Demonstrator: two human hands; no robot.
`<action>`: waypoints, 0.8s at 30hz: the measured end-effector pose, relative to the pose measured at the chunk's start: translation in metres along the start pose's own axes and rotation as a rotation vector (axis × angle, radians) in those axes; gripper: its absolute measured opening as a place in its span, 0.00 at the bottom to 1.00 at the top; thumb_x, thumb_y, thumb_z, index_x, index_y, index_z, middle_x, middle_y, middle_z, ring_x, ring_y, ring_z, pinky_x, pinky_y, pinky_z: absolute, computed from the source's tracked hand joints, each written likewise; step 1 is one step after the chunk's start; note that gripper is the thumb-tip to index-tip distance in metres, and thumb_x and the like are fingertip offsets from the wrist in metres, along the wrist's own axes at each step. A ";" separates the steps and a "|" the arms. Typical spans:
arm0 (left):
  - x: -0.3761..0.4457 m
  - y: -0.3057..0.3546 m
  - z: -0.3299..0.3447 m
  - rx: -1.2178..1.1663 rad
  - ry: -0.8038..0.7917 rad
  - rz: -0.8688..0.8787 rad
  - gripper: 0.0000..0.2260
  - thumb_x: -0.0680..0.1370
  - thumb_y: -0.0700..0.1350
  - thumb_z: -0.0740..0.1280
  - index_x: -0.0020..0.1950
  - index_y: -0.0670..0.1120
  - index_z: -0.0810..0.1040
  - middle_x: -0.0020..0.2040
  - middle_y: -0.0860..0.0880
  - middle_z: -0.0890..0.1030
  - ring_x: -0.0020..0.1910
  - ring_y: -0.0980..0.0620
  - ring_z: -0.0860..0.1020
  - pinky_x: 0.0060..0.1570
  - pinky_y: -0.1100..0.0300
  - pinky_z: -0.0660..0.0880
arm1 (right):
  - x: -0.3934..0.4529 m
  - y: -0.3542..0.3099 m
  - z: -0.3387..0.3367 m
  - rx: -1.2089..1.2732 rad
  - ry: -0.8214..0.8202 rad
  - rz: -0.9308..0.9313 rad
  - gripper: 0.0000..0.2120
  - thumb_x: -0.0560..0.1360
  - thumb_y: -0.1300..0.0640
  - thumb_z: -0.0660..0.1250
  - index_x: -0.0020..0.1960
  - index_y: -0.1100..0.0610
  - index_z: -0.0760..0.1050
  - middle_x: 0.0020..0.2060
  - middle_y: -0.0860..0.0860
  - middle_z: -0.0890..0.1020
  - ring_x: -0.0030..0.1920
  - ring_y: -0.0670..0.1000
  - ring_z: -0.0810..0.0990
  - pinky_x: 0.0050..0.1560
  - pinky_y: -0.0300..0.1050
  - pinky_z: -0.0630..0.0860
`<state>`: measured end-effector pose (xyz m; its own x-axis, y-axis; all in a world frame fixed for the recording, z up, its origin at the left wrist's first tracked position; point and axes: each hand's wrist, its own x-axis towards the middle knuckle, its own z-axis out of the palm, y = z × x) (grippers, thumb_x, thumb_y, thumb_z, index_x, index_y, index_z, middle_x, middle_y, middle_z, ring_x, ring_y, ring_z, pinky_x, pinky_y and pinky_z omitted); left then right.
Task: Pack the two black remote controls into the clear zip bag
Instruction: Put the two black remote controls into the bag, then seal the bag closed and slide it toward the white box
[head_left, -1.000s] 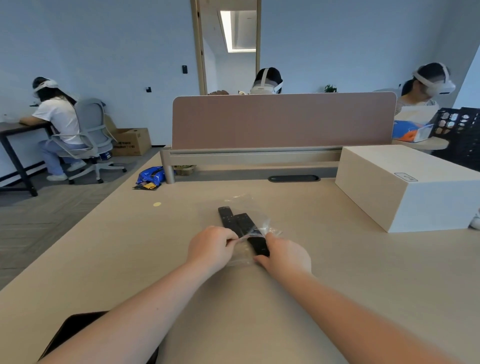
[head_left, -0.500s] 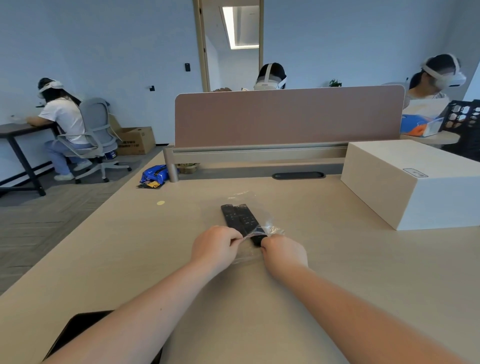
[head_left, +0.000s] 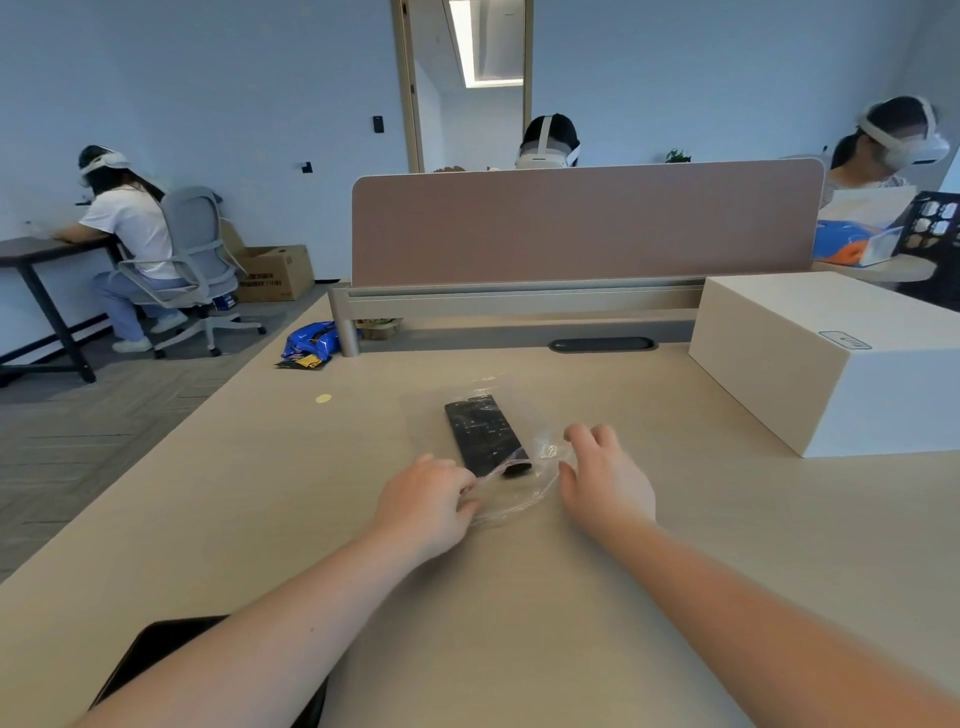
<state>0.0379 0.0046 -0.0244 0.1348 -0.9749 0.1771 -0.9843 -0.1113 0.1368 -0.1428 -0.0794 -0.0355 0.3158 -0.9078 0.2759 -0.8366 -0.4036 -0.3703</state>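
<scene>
The two black remote controls (head_left: 483, 434) lie side by side inside the clear zip bag (head_left: 511, 486) on the tabletop (head_left: 571, 597). The left hand (head_left: 423, 506) pinches the bag mouth; the right hand (head_left: 605, 480) is open, just beside it. The mouth looks unsealed — a one-sided pull may let a remote slide out.

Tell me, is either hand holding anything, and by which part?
The left hand pinches the clear zip bag at its near opening edge. The right hand is open, holding nothing.
</scene>
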 end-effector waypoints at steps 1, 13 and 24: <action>-0.002 -0.001 0.001 0.012 -0.010 0.000 0.10 0.76 0.52 0.62 0.52 0.51 0.79 0.51 0.52 0.80 0.55 0.47 0.73 0.48 0.54 0.76 | 0.002 0.003 -0.001 -0.008 -0.043 0.017 0.15 0.79 0.53 0.57 0.66 0.50 0.66 0.59 0.53 0.71 0.49 0.60 0.79 0.40 0.47 0.74; -0.007 -0.011 -0.001 -0.096 -0.030 0.014 0.21 0.75 0.33 0.57 0.61 0.51 0.78 0.58 0.46 0.79 0.59 0.43 0.75 0.55 0.54 0.74 | 0.001 0.005 -0.017 -0.264 -0.128 -0.144 0.10 0.75 0.64 0.59 0.50 0.57 0.77 0.57 0.54 0.70 0.57 0.57 0.70 0.41 0.46 0.73; -0.026 -0.026 -0.012 -0.203 -0.149 0.096 0.28 0.72 0.51 0.71 0.70 0.53 0.67 0.68 0.53 0.73 0.67 0.51 0.71 0.66 0.58 0.68 | -0.012 0.008 -0.031 -0.451 -0.198 -0.257 0.09 0.77 0.61 0.56 0.54 0.57 0.73 0.53 0.53 0.79 0.60 0.56 0.71 0.45 0.46 0.70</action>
<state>0.0615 0.0348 -0.0203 0.0085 -0.9984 0.0552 -0.9467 0.0097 0.3219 -0.1669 -0.0683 -0.0146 0.5768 -0.8082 0.1189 -0.8165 -0.5657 0.1158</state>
